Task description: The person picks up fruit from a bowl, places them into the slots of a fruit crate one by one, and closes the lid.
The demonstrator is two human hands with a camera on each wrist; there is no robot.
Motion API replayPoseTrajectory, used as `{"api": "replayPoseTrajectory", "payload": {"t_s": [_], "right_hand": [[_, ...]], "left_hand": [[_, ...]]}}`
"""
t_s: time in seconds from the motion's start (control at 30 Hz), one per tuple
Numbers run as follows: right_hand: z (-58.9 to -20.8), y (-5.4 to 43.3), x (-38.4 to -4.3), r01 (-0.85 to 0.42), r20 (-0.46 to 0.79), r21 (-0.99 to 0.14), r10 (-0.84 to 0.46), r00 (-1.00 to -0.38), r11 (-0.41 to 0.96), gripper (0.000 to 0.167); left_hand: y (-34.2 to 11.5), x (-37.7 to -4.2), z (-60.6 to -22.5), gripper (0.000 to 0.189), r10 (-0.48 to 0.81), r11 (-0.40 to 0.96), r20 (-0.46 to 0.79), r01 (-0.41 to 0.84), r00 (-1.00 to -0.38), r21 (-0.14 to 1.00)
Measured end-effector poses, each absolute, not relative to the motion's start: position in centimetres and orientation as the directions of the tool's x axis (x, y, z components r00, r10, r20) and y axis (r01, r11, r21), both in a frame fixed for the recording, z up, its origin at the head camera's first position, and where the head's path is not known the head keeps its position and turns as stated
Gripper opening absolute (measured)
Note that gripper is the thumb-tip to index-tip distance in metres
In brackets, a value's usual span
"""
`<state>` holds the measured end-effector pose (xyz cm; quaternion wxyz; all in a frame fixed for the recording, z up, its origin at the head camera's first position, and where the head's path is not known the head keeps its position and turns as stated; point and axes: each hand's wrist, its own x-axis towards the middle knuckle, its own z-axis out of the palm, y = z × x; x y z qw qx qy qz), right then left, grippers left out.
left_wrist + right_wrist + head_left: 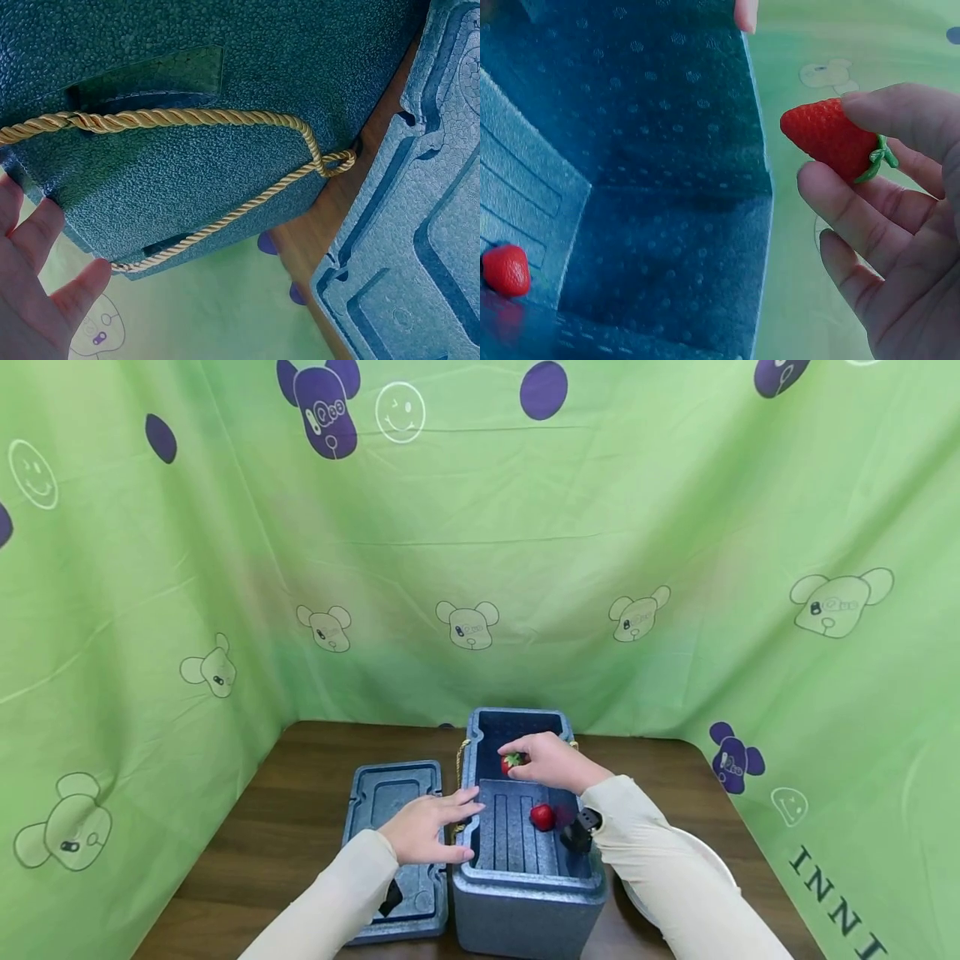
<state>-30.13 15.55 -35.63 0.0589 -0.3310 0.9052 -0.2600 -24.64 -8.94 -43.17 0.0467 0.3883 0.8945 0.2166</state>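
Observation:
A blue-grey foam cooler box (525, 893) stands uncovered on the table. Over its far half, my right hand (557, 762) pinches a strawberry (829, 136) between thumb and fingers; its green leaves face the palm. Inside, on the grooved floor, lies a red fruit (542, 816), whose kind I cannot tell from its smooth visible side. My left hand (432, 828) has its fingers spread, with the tips at the box's left rim. Below that hand, in the left wrist view, a gold twisted rope (195, 118) runs along the box's outer wall.
The box's lid (393, 793) lies on the wooden table (247, 860) to the left, partly beneath my left forearm. A white round dish (705, 847) sits to the right, mostly covered by my right sleeve. Green printed curtains (465, 568) hang behind and at both sides.

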Motion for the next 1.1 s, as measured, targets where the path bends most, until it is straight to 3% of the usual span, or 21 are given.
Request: {"api": "replayPoseTrajectory", "payload": {"t_s": [0.47, 0.83, 1.1], "right_hand": [[-38.2, 15.2, -30.4, -0.574, 0.097, -0.540, -0.631, -0.769, 0.616, 0.031], [-39.5, 15.4, -30.5, -0.495, 0.032, -0.596, -0.598, -0.801, 0.632, 0.032], [-40.2, 15.4, -30.5, -0.494, -0.042, -0.573, -0.626, -0.779, 0.653, 0.031]], "left_hand": [[-9.1, -24.7, -43.4, 0.062, 0.719, 0.593, 0.089, 0.674, -0.690, 0.440], [-9.0, -24.8, -43.5, 0.063, 0.725, 0.594, 0.088, 0.685, -0.683, 0.422], [-9.1, -24.7, -43.5, 0.063, 0.710, 0.613, 0.070, 0.665, -0.700, 0.427]]}}
